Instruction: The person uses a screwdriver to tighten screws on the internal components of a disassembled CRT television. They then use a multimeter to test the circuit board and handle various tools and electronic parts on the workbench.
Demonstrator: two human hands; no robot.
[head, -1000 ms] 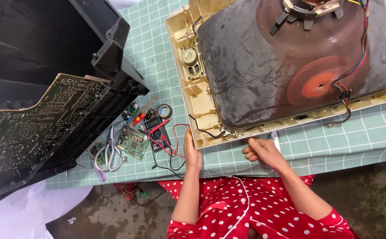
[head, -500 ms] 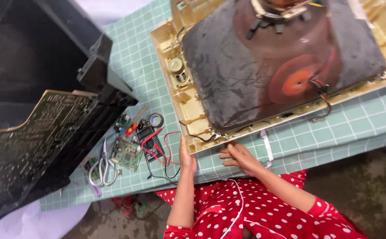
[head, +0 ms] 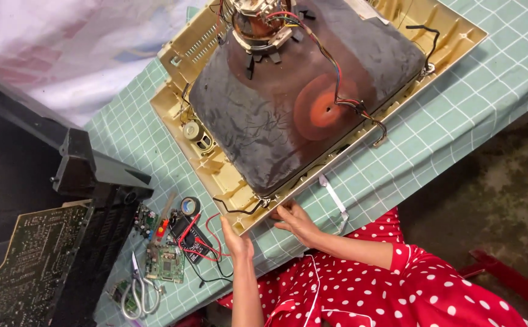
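Note:
A picture tube (head: 288, 115), dark grey with a reddish round patch, lies face down in a cream plastic front frame (head: 215, 175) on a green checked tablecloth (head: 451, 121). My left hand (head: 235, 241) rests flat against the frame's near corner, fingers together and holding nothing. My right hand (head: 297, 221) touches the frame's near edge just right of that corner, fingers spread. Coloured wires (head: 330, 66) run from the tube's neck (head: 258, 18) down its side.
A black rear housing (head: 76, 181) with a green circuit board (head: 21, 266) lies at the left. Near my left hand lie small circuit boards (head: 164, 261), a tape roll (head: 189, 206), red leads, and scissors (head: 136, 293). A white strip (head: 335, 200) lies on the cloth.
The view has swung, so the tube now sits higher and more tilted in the picture. Both hands have stayed at the frame's near corner, the right hand closer against its edge.

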